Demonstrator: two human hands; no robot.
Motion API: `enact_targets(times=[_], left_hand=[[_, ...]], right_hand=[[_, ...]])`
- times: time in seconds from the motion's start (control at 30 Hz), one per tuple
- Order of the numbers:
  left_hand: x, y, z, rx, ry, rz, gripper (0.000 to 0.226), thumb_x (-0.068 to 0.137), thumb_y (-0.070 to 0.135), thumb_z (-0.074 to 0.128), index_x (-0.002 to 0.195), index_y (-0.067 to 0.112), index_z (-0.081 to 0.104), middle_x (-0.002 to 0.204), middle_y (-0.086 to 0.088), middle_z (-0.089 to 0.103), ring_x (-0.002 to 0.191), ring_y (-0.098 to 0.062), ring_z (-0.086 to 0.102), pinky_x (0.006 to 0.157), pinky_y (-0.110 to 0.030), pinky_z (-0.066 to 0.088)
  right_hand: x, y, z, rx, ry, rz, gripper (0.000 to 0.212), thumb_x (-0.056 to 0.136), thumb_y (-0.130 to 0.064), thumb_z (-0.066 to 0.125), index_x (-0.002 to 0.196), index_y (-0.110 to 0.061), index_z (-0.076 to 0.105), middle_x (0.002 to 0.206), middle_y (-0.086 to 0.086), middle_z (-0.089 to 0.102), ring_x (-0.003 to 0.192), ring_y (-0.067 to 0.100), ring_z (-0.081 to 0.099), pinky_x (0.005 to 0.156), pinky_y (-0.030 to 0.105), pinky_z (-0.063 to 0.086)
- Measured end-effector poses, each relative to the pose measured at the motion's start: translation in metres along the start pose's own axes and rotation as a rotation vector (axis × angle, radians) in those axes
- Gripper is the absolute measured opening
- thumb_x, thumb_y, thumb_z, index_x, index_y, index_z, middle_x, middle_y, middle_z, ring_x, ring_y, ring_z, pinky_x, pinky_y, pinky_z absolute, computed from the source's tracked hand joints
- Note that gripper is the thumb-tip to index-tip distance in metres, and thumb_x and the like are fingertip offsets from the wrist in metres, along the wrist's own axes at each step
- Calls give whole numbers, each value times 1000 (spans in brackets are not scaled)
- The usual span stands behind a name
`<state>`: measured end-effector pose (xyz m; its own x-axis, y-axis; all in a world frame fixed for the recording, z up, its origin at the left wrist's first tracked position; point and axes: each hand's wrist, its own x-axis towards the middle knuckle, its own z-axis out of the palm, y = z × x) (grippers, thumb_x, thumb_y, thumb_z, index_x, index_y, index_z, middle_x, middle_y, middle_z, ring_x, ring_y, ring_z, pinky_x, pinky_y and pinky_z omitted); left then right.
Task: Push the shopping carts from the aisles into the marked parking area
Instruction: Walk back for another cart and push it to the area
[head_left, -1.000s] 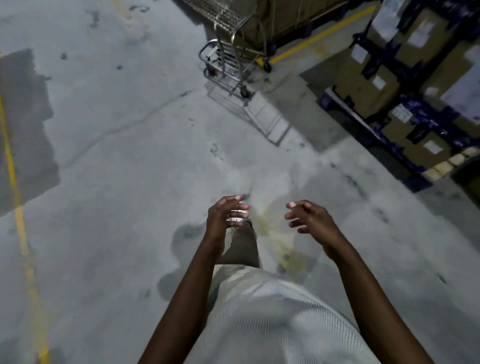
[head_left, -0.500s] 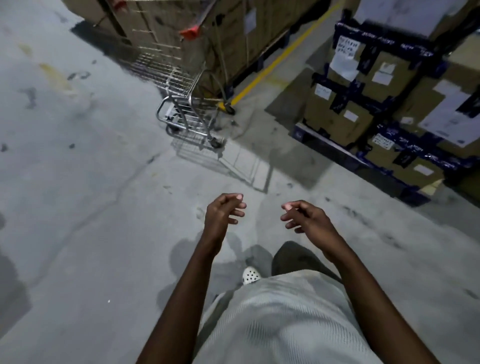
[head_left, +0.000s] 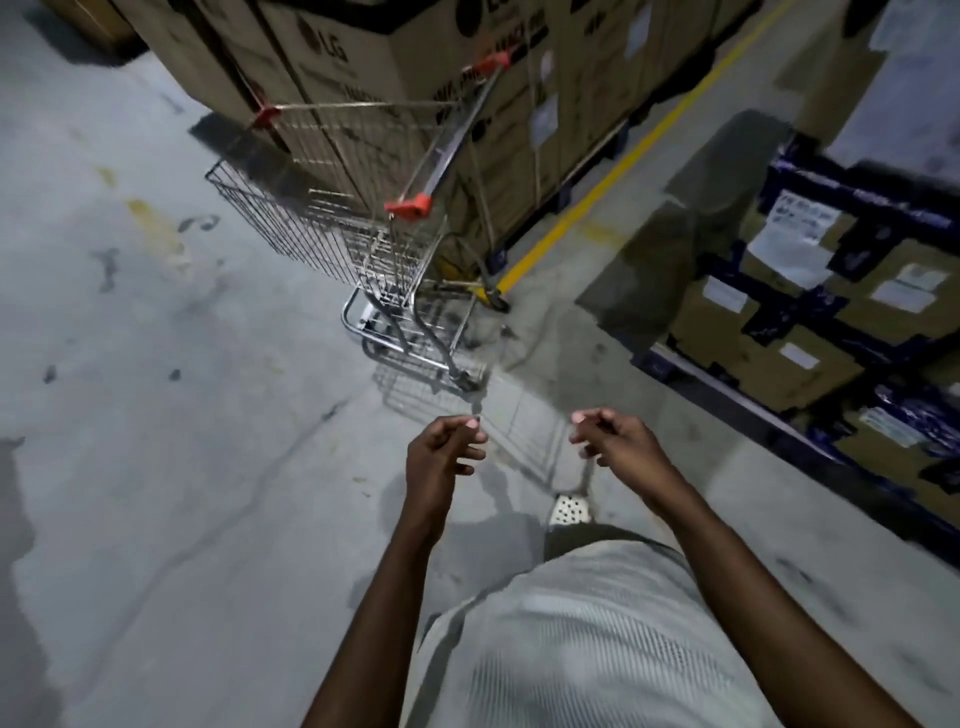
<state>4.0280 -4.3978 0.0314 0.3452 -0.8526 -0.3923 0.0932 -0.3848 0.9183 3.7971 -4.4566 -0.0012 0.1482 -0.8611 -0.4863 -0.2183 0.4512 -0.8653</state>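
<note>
A wire shopping cart (head_left: 332, 228) with orange corner caps stands on the concrete floor ahead of me, beside a stack of tall cardboard boxes. Its handle bar (head_left: 447, 156) with orange ends faces right. My left hand (head_left: 441, 452) and my right hand (head_left: 618, 441) are raised in front of me, fingers loosely curled, holding nothing. Both hands are well short of the cart, below its wheels in the view.
Tall cardboard boxes (head_left: 363, 67) rise behind the cart. A yellow floor line (head_left: 597, 197) runs between them and pallets of taped boxes (head_left: 810, 312) on the right. Bare concrete floor (head_left: 156, 415) spreads to the left. My shoe (head_left: 569, 509) steps forward.
I have walked closer to the cart, which now appears larger and nearer the middle of the view. Both hands stay raised and empty.
</note>
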Motion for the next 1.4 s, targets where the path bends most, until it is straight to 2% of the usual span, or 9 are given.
enact_targets(times=[0.27, 0.47, 0.67, 0.87, 1.0, 1.13, 1.2, 1.3, 1.4], left_hand=[[142, 89, 40, -1, 4, 86, 13, 94, 14, 70, 105, 8, 73, 95, -16, 75, 84, -21, 67, 68, -28, 48], [265, 133, 80, 270, -11, 311, 20, 85, 36, 74, 102, 25, 77, 98, 12, 75, 91, -8, 69, 78, -35, 56], [384, 176, 91, 623, 304, 683, 18, 84, 29, 69, 101, 24, 70, 103, 20, 49, 104, -6, 44, 96, -27, 30], [477, 209, 80, 684, 268, 301, 47, 83, 55, 59, 117, 23, 66, 116, -8, 60, 112, -27, 52, 97, -37, 40], [488, 211, 92, 572, 167, -53, 66, 75, 82, 45, 106, 26, 62, 100, -3, 71, 94, -31, 69, 82, -44, 55], [481, 207, 97, 793, 261, -186, 78, 80, 93, 32, 74, 19, 58, 88, -12, 72, 86, -31, 69, 70, -37, 50], [475, 212, 100, 843, 357, -230, 77, 79, 95, 31, 68, 24, 57, 91, -13, 73, 90, -33, 70, 71, -37, 48], [467, 217, 109, 965, 522, -325, 93, 76, 97, 29, 107, 21, 73, 99, -15, 75, 98, -35, 70, 79, -38, 50], [462, 209, 115, 1020, 588, -369, 97, 70, 102, 24, 79, 19, 73, 79, -8, 73, 83, -29, 71, 71, -32, 48]], right_hand=[[150, -118, 4, 40, 9, -96, 14, 102, -27, 65, 107, -15, 71, 88, 1, 76, 66, 6, 65, 61, 15, 48], [235, -149, 13, -46, -216, -34, 15, 102, -32, 63, 105, -20, 71, 89, 1, 78, 71, 11, 68, 62, 21, 46], [357, -235, 4, -46, -121, -129, 9, 103, -24, 61, 98, -22, 69, 80, -6, 74, 62, 3, 65, 56, 13, 45], [468, -295, 16, -30, -11, -241, 5, 97, -36, 70, 94, -32, 71, 78, -12, 74, 70, 2, 65, 65, 24, 48], [508, -303, 26, -394, -65, -444, 31, 93, -45, 73, 121, -31, 66, 118, -5, 64, 114, 13, 57, 94, 26, 41], [554, -312, 28, -869, -69, -872, 61, 89, -62, 68, 138, -27, 58, 144, 9, 47, 136, 26, 36, 104, 42, 33], [577, -317, 28, -1013, -137, -985, 63, 88, -77, 49, 136, -35, 53, 141, 10, 47, 136, 29, 36, 108, 55, 33], [603, -329, 27, -1154, -272, -1121, 66, 87, -85, 38, 124, -36, 60, 125, 4, 57, 132, 28, 46, 112, 64, 24], [621, -334, 28, -1197, -376, -1299, 80, 87, -90, 32, 115, -24, 70, 112, 6, 66, 116, 31, 59, 113, 59, 30]])
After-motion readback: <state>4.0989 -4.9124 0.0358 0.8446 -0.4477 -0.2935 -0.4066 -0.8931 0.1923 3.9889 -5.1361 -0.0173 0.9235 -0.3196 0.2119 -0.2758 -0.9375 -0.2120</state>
